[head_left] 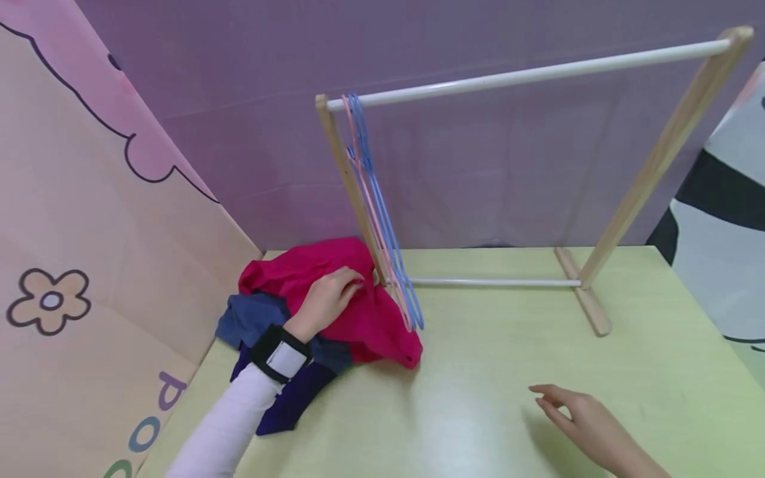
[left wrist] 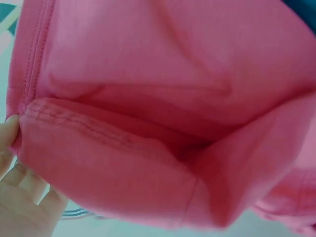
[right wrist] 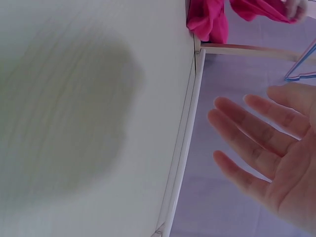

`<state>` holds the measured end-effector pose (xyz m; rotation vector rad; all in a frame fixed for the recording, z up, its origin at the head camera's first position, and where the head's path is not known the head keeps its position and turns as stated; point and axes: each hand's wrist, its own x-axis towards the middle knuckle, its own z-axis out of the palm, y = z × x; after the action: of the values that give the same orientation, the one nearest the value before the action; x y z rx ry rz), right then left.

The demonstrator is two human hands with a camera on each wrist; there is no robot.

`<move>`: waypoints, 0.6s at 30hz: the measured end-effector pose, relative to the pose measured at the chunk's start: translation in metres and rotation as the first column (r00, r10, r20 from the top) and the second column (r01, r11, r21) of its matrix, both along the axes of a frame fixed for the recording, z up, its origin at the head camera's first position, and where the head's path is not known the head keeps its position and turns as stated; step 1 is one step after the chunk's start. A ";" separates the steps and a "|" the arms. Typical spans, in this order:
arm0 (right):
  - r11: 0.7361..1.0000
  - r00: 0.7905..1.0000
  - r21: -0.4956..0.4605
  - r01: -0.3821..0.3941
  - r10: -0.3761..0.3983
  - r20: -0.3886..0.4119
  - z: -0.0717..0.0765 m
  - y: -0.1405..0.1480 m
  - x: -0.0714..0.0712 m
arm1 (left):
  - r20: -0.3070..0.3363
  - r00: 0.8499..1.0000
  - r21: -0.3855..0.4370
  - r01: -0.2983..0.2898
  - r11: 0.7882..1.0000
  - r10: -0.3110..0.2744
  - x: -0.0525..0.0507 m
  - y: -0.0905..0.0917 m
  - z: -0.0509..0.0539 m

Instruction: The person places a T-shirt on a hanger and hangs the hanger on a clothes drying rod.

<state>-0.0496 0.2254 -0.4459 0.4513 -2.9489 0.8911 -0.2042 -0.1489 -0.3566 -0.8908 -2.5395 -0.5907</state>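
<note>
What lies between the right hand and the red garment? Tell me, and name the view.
Only bare tabletop lies between the right hand and the red garment, as the head view shows.

Before you on the surface point(head_left: 490, 372), the clothes point(head_left: 343, 330) lie at eleven o'clock; the rack point(head_left: 532, 75) stands from twelve to one, hangers point(head_left: 383, 212) on its left end, the backdrop point(head_left: 478, 166) behind it.

1 outlined flower point(head_left: 50, 301) on left wall point(head_left: 89, 199) | purple backdrop point(head_left: 478, 179) | pale tabletop point(head_left: 466, 411)
</note>
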 end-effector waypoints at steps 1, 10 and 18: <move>1.000 1.000 0.000 -0.009 0.009 -0.001 0.001 0.000 -0.001 | -0.008 1.000 0.005 0.014 1.000 -0.014 0.001 0.002 0.007; 1.000 0.999 -0.001 -0.030 0.029 -0.044 0.014 -0.013 -0.012 | -0.124 0.977 -0.008 0.172 0.985 -0.172 0.006 0.034 0.049; 0.993 0.995 -0.112 -0.034 0.023 -0.095 0.024 -0.041 -0.031 | -0.193 0.950 0.053 0.258 0.965 -0.244 0.011 0.051 0.082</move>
<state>-0.0810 0.1847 -0.4219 0.5157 -2.7965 1.0050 -0.1931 -0.0982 -0.2745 -1.1933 -2.2397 -0.6446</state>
